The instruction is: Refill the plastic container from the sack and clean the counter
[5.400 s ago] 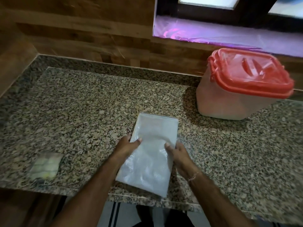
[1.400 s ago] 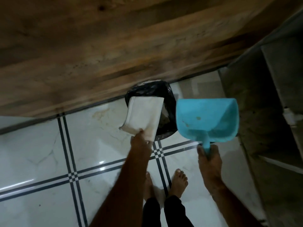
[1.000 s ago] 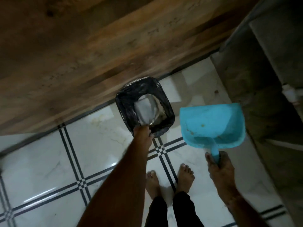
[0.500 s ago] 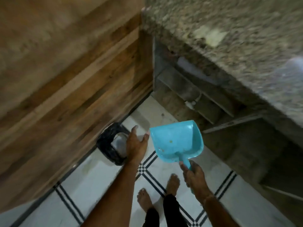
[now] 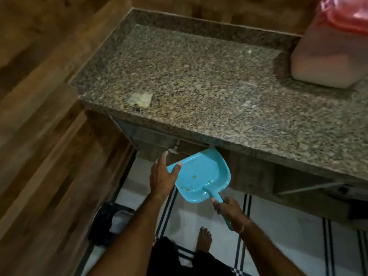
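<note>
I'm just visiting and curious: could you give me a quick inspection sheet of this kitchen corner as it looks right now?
Surface: speckled granite counter, mostly bare, with faint pale specks near its right front.
Job's things: plastic container with a red lid stands at the counter's back right; blue dustpan is held below the counter's front edge, with a few crumbs inside.
Clutter: a small pale crumpled scrap lies near the counter's front left edge.
Hands: right hand grips the dustpan handle; left hand is open, with its thumb at the pan's left rim.
Cables: nothing seen.
Surroundings: wood-panelled wall, white tiled floor, and a black-lined bin on the floor.
</note>
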A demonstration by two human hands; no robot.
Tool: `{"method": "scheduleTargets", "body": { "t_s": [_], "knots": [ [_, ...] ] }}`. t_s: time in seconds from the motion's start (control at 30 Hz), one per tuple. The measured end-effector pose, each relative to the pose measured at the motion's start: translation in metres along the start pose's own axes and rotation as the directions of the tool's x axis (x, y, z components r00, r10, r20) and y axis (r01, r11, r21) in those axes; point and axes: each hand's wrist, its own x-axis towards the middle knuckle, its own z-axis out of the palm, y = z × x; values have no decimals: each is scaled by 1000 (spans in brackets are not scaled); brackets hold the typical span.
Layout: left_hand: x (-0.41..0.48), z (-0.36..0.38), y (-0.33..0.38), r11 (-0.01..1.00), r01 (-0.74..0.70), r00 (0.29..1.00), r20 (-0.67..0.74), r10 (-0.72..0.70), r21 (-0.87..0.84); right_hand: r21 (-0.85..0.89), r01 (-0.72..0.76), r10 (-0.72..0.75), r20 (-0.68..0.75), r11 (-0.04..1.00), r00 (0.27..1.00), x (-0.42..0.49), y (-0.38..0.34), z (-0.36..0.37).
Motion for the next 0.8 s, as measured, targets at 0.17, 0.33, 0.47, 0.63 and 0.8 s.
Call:
{"method": "scheduleTargets", "body": {
  "t_s": [0.17,0.33,0.47,0.63,0.8],
  "knots": [
    [47,7,34,996,-82,995,55,79,41,53,-36,39,-58,998,998,8,-14,-19],
    [111,-12,56,961,-163,983,-50,178,223,87,-46,57,-126,995,990,14,-17,-17],
    [177,-50,62,878,-124,933,-246,262,463,157,-35,61,-166,987,984,14,-27,-2],
    [271,-91,46,843,-12,947,-264,181,537,140,-63,94,-221,988,971,22,-35,18],
    [254,-59,61,779,-236,933,-90,350,581,121,-89,120,-282,989,952,25,-41,29]
  ]
}}
